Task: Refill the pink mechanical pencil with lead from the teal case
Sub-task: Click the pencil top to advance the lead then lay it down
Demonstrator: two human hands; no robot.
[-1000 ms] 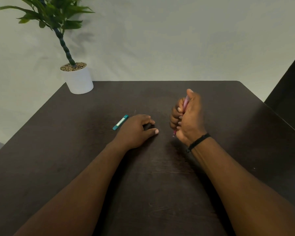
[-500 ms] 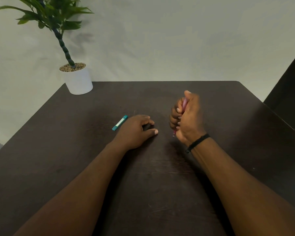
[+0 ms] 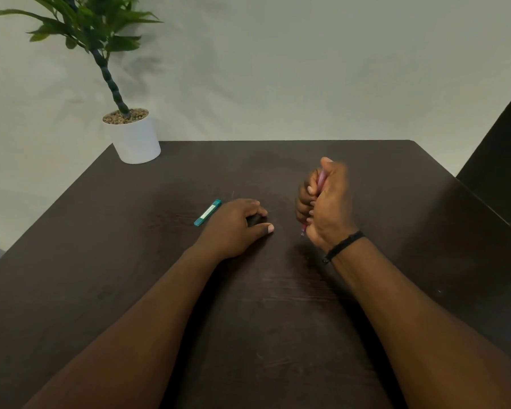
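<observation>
1. Head view: the right hand is fisted around the pink mechanical pencil, barrel near upright, thumb over its top end and the tip poking out below the heel of the hand, close above the table.
2. Against the two earlier frames, little has moved. The fist sits in almost the same spot; the thumb has settled lower over the cap, and the hand is slightly blurred, which suggests small clicking presses.
3. The left hand has stayed flat on the table, fingers loosely curled and thumb out, holding nothing that can be seen.
4. The teal case lies just beyond and outside the left hand's knuckles, not touched, where it lay before. Whether it is open cannot be told.
5. A faint thin line on the table beyond the left fingers may be a loose lead; too small to be sure.
6. Judgement: this looks like testing or advancing the lead by pumping the cap. No lead is visible at the tip, so completion is unconfirmed.
</observation>
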